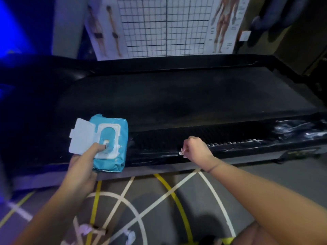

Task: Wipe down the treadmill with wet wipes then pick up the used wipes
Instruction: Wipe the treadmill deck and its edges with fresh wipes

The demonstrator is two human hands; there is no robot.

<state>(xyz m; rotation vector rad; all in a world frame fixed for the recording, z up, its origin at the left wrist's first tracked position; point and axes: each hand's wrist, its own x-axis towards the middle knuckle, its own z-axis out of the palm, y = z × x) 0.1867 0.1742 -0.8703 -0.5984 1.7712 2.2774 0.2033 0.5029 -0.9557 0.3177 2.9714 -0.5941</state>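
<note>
The pack of wet wipes point(113, 138) is lying on the near edge of the treadmill point(177, 96), toward its left end. Its white lid point(81, 137) is standing open, folded out to the left. In the oval opening a bit of white wipe point(106, 142) is showing. My left hand point(83, 161) is holding the pack at its near left corner, and one finger is reaching into the opening and touching that wipe; my other fingers are hiding under the lid, so I cannot tell how they are lying. My right hand point(196, 149) is resting on the near side rail, fingers curling tight around a small crumpled used wipe point(182, 153), which is sticking out a little.
</note>
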